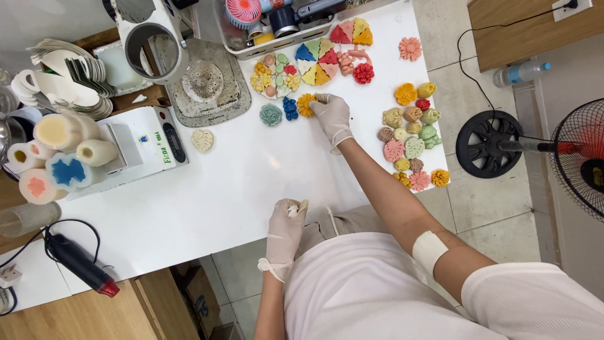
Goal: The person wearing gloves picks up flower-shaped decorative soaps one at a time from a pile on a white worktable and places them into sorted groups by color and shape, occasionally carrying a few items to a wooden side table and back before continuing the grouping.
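Note:
My right hand (332,115), in a pale glove, reaches across the white table (214,195) and its fingertips rest on an orange flower-shaped piece (305,104). That piece lies next to a blue piece (289,108) and a green succulent-shaped piece (271,114). My left hand (285,232), also gloved, stays at the table's near edge with its fingers closed around a small white item (293,210); what it is I cannot tell.
Coloured moulded pieces lie in a cluster at the right (412,148) and in a wedge circle (316,62). A scale (141,148) and cylindrical moulds (60,157) stand left. A heat tool (82,264) lies near the front. A fan (579,157) stands on the floor.

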